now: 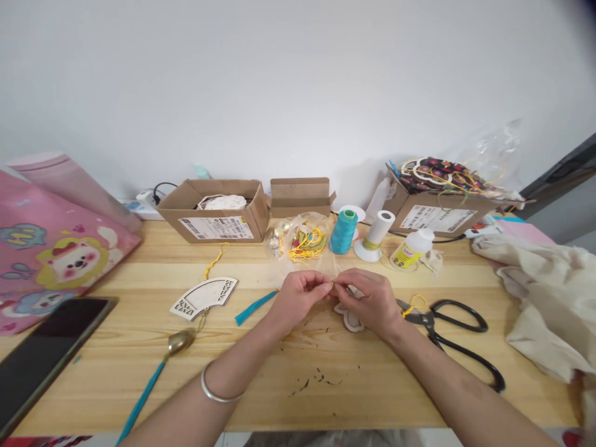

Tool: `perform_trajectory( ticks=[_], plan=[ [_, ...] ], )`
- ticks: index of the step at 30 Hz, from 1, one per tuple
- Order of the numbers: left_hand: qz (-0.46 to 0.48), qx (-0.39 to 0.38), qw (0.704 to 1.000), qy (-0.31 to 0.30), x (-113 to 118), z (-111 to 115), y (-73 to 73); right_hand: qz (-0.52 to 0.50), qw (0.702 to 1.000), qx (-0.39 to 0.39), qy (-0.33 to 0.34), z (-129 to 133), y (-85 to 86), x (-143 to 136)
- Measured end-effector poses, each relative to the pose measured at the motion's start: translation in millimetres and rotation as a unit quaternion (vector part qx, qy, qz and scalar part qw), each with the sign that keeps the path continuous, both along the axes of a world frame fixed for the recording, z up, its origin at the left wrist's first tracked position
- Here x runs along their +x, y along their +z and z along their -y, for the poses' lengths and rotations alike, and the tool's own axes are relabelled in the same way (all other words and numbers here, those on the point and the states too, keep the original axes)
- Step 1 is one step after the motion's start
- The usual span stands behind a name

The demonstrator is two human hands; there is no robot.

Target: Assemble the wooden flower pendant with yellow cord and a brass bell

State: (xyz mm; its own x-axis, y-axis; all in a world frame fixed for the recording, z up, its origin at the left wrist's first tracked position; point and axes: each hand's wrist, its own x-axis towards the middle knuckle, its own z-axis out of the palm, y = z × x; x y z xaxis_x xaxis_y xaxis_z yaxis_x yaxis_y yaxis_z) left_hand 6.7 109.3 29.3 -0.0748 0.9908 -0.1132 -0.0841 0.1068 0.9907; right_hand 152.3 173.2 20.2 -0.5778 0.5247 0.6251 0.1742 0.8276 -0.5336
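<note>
Near the middle of the wooden table, my left hand (pixel 302 298) and my right hand (pixel 370 299) meet fingertip to fingertip. Both are closed in a pinch on something too small to make out. Under my right hand lies a pale wooden cutout (pixel 352 321) with a scalloped edge, partly covered by the fingers. A teal tassel (pixel 255 308) lies just left of my left hand. Farther left is a fan-shaped wooden piece (pixel 205 298) with a yellow cord above it and a gold bell (pixel 180 341) with a long teal tassel below.
Black-handled scissors (pixel 431 320) lie right of my right hand. Behind stand a teal thread spool (pixel 344 233), a white spool (pixel 378 236), a glue bottle (pixel 412 248) and cardboard boxes (pixel 214 226). A phone (pixel 46 354) lies left, cloth (pixel 544 304) right.
</note>
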Motion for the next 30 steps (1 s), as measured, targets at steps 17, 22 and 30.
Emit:
perform_trajectory(
  ticks=[17,22,30],
  plan=[
    [0.021,-0.002,0.999,-0.028,-6.5,-2.0,7.3,-0.010,0.993,-0.113,0.010,0.1,7.1,-2.4],
    [0.099,0.007,0.995,-0.016,-6.7,-3.4,2.7,-0.033,0.990,-0.139,0.009,-0.8,5.8,-0.9],
    [-0.009,-0.015,1.000,0.021,-0.3,-2.8,5.9,-0.089,0.990,-0.104,-0.027,1.1,3.0,-1.9]
  ],
)
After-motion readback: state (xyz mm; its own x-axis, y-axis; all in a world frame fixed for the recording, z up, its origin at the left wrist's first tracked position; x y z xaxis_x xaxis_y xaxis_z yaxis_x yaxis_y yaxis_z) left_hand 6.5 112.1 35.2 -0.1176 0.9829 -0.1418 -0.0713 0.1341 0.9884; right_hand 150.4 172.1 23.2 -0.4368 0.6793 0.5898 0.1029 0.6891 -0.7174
